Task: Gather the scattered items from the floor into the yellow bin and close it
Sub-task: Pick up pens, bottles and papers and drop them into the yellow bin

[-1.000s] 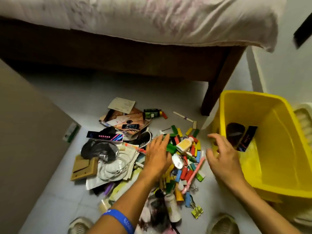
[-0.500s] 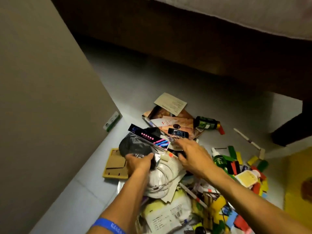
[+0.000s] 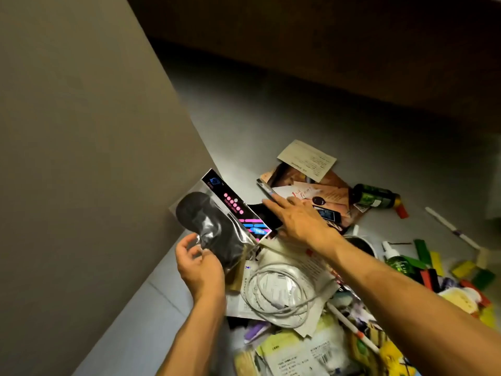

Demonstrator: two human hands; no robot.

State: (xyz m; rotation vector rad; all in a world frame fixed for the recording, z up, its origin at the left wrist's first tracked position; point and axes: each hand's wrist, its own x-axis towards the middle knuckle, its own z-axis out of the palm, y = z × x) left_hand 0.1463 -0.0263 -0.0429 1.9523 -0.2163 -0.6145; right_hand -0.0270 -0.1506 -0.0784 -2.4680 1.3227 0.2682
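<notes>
My left hand (image 3: pixel 199 264) grips the lower end of a clear plastic packet holding a black item (image 3: pixel 210 229), lifted off the floor and tilted up to the left. A black card with pink dots (image 3: pixel 235 208) is part of or lies behind that packet. My right hand (image 3: pixel 296 221) reaches with straight fingers over a pile of papers and cards (image 3: pixel 320 191), fingertips near a dark pen-like strip (image 3: pixel 267 189). A coiled white cable (image 3: pixel 273 290) lies on papers below both hands. The yellow bin is out of view.
A grey-brown cabinet side (image 3: pixel 81 158) stands close on the left. The dark bed frame (image 3: pixel 325 50) runs along the top. A green bottle (image 3: pixel 375 196), coloured blocks (image 3: pixel 431 264), a white stick (image 3: pixel 450 229) and packets (image 3: pixel 298 354) litter the floor.
The view swung left, away from the yellow bin. My left hand took hold of the black packet and lifted it off the floor. My right hand moved up over the papers.
</notes>
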